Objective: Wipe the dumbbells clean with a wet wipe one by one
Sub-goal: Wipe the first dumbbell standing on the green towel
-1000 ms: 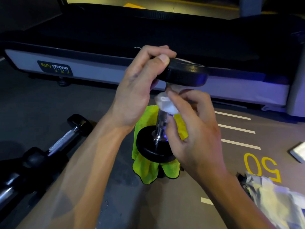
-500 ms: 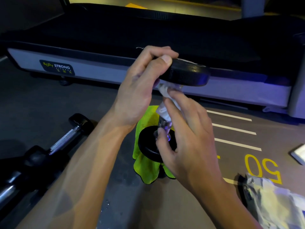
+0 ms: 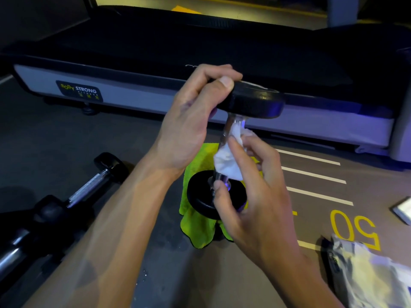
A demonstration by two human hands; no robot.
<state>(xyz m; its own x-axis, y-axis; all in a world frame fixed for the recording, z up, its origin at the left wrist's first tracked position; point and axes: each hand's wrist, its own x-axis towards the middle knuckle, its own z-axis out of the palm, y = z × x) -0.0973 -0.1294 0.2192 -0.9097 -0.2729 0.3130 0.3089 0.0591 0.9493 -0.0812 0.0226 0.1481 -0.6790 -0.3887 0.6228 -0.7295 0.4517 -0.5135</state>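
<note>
Dumbbell (image 3: 255,103) upright, left hand (image 3: 189,121) gripping top, right hand (image 3: 251,196) pinching wipe (image 3: 226,163), green cloth (image 3: 195,221) beneath.

Three dumbbells: one upright (image 3: 224,152), two lying on the left (image 3: 93,183) (image 3: 13,252). One white wipe (image 3: 226,161), one green cloth (image 3: 195,227), one crumpled packet (image 3: 369,274), two hands (image 3: 189,123) (image 3: 251,196).
</note>
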